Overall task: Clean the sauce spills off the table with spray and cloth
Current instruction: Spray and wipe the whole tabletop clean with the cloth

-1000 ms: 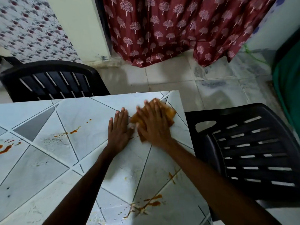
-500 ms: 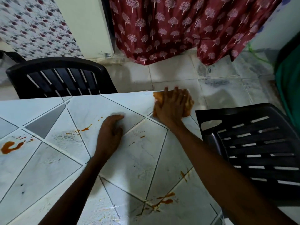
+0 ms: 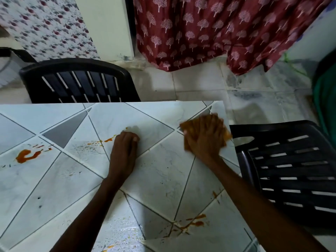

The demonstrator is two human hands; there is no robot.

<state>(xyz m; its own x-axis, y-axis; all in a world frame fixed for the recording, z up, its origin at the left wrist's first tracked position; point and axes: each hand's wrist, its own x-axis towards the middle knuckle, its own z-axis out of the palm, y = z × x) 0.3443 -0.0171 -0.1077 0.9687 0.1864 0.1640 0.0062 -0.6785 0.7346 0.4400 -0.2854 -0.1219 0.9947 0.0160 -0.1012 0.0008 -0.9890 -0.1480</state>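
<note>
Wiping step: right hand [image 3: 205, 138], fingers straight, presses the orange cloth [image 3: 188, 124] flat at the table [image 3: 54, 188] far-right corner; left hand [image 3: 123, 151], fingers curled, empty, rests mid-table; next move probably calls for sweeping toward sauce spills [image 3: 25, 156] table-left.

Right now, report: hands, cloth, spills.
Left hand curled on table, empty; right hand flat on orange cloth, far right corner. Unwiped sauce spills left, centre, near edge. Black chair beside cloth.

Single head-worn wide-angle view, looking forward and steeply down, close over the worktop [image 3: 54, 179], floor beyond its far edge
</note>
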